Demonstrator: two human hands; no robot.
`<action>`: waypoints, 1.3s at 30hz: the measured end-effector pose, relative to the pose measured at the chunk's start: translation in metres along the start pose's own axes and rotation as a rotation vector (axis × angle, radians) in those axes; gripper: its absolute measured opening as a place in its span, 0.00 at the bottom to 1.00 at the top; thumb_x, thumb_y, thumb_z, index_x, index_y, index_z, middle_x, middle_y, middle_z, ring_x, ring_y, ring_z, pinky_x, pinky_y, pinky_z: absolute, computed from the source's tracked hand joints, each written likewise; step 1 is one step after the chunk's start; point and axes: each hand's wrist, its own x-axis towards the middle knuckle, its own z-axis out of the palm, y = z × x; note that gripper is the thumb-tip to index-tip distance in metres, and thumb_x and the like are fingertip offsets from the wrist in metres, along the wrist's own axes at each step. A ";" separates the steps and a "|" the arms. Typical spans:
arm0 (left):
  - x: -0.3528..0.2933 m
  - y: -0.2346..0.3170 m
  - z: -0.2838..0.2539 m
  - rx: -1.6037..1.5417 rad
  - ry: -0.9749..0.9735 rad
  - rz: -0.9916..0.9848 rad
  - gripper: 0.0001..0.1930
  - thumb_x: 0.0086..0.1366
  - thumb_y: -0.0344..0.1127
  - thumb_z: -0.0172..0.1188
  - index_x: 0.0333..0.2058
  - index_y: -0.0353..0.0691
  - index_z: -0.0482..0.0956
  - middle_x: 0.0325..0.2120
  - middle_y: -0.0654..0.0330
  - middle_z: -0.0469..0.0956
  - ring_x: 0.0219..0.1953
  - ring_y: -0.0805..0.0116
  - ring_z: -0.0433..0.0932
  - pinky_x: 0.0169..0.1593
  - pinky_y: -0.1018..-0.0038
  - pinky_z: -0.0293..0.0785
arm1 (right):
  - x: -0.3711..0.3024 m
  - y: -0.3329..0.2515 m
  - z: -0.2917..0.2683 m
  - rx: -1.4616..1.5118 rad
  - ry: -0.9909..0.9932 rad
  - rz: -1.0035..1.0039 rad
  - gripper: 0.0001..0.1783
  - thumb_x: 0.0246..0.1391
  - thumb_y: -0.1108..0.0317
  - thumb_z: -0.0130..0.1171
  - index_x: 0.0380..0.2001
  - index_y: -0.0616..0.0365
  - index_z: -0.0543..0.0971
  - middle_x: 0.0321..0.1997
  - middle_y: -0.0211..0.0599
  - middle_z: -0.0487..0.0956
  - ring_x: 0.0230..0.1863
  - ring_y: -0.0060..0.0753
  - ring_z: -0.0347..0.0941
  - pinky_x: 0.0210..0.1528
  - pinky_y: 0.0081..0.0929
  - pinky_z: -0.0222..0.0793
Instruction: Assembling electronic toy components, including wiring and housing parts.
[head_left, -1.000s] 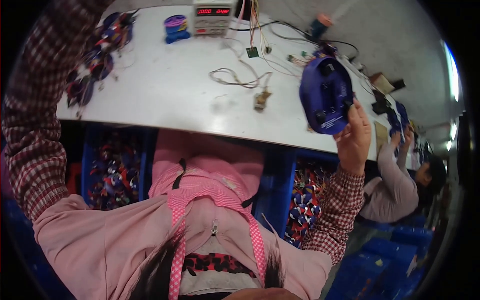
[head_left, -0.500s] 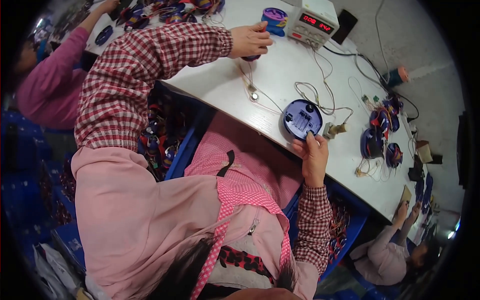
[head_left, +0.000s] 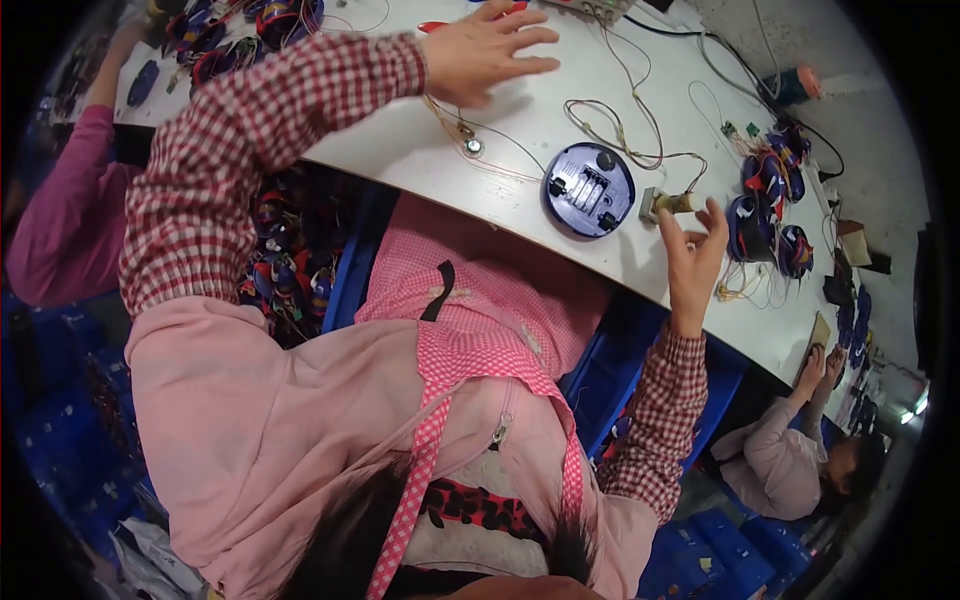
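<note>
A round purple plastic base (head_left: 572, 210) with a battery compartment and black round parts lies on the white table. A thin wire runs left from it to a small silver disc (head_left: 473, 147). My left hand (head_left: 480, 58) is open, fingers spread, above the far left part of the table. Partly hidden beneath it is a red piece (head_left: 432, 27) whose kind I cannot make out. My right hand (head_left: 695, 255) is open at the near edge, thumb and forefinger apart. Close to its fingertips stands a small metal block with a pale cylinder (head_left: 680, 202), wires attached.
Purple wired assemblies (head_left: 765, 205) are heaped on the right, more (head_left: 285, 20) at the far left. Looped cables (head_left: 640, 120) lead to a device (head_left: 598, 8) cut by the top edge. Blue bins (head_left: 345, 265) stand below the table. Co-workers (head_left: 775, 460) sit at both sides.
My right hand has let go of the purple base and moved right, towards the metal block. My left hand has spread its fingers. The view has shifted, with the power supply mostly out of it.
</note>
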 end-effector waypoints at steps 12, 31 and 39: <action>0.040 0.102 0.033 -0.918 -0.195 -0.636 0.15 0.60 0.42 0.54 0.38 0.36 0.72 0.24 0.48 0.78 0.29 0.48 0.77 0.35 0.58 0.72 | 0.011 -0.059 0.019 0.454 -0.221 0.182 0.09 0.55 0.70 0.57 0.36 0.66 0.74 0.27 0.33 0.77 0.24 0.16 0.71 0.24 0.15 0.68; 0.030 0.114 0.031 -1.093 0.015 -0.713 0.12 0.55 0.33 0.50 0.37 0.34 0.71 0.22 0.43 0.76 0.28 0.45 0.77 0.35 0.55 0.73 | -0.021 -0.059 0.064 -0.145 -0.119 -0.518 0.11 0.46 0.75 0.64 0.32 0.63 0.73 0.31 0.40 0.74 0.29 0.36 0.72 0.29 0.26 0.68; 0.032 0.123 0.021 -1.080 -0.005 -0.740 0.12 0.55 0.31 0.49 0.38 0.34 0.71 0.22 0.42 0.76 0.28 0.44 0.77 0.34 0.55 0.72 | -0.013 -0.065 0.054 -0.151 -0.337 -0.295 0.09 0.50 0.72 0.61 0.30 0.64 0.72 0.28 0.41 0.74 0.25 0.33 0.71 0.28 0.25 0.67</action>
